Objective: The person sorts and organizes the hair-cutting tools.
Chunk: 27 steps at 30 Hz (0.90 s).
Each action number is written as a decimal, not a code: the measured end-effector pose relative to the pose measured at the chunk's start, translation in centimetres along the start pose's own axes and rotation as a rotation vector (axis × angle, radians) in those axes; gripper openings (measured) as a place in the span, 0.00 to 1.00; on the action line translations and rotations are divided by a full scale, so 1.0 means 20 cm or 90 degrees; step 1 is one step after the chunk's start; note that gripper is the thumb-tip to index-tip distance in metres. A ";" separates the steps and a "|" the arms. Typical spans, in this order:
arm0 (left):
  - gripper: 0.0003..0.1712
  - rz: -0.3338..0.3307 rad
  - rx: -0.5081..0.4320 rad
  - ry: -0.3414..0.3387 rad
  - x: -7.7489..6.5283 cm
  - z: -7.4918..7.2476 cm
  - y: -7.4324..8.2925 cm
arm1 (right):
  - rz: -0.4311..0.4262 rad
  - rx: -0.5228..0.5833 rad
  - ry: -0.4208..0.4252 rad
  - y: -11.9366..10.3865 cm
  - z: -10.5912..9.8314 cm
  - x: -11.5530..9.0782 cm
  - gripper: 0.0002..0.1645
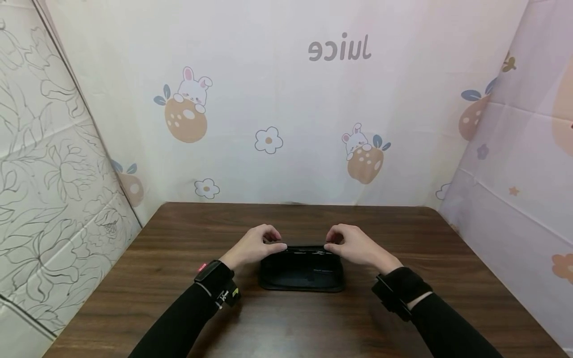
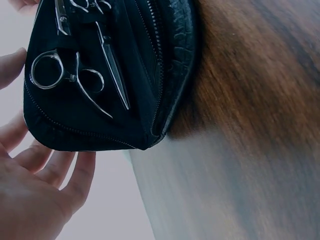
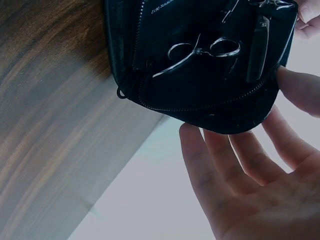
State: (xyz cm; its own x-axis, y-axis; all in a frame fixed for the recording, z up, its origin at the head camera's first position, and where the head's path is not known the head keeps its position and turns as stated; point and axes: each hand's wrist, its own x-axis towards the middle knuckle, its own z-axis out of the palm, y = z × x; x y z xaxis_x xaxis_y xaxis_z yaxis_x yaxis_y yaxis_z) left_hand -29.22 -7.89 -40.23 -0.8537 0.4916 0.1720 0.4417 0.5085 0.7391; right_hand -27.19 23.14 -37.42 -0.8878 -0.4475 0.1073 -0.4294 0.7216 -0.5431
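Observation:
A black zippered scissors case (image 1: 302, 278) lies on the table with its flap raised at the back. My left hand (image 1: 256, 245) grips the flap's left corner, thumb on the inner side and fingers behind. The right hand (image 1: 356, 244) holds the opposite corner the same way. Inside, the left wrist view shows silver scissors (image 2: 73, 78) tucked in the lining beside a long pointed blade (image 2: 113, 67). In the right wrist view, another pair of scissors (image 3: 199, 51) sits near a flat, dark, razor-like tool (image 3: 258, 50). A zipper (image 3: 200, 108) runs along the edge.
The case stands on a brown wood-grain table (image 1: 304, 325). A printed curtain (image 1: 268, 99) hangs behind the table's far edge, with a floral panel (image 1: 53, 174) at the left and another printed cloth (image 1: 515, 164) at the right.

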 end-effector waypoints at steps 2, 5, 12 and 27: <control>0.18 -0.004 0.005 -0.006 0.00 0.00 0.00 | -0.001 0.002 -0.004 0.00 0.00 0.00 0.11; 0.17 -0.008 0.014 -0.013 0.01 0.01 0.00 | 0.000 0.006 -0.011 0.00 0.00 0.00 0.12; 0.19 -0.017 0.023 -0.038 0.01 0.02 -0.01 | 0.002 0.018 -0.043 0.00 0.00 -0.01 0.12; 0.33 -0.058 0.032 -0.131 0.01 0.04 -0.06 | -0.008 0.029 -0.118 0.01 0.02 -0.01 0.20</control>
State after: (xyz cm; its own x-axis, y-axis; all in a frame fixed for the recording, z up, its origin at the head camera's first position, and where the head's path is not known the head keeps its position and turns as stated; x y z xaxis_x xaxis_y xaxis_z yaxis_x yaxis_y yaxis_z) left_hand -29.60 -7.80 -41.57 -0.8185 0.5734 -0.0342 0.3833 0.5896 0.7110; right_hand -27.12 23.21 -37.82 -0.8348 -0.5493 -0.0386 -0.4290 0.6927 -0.5798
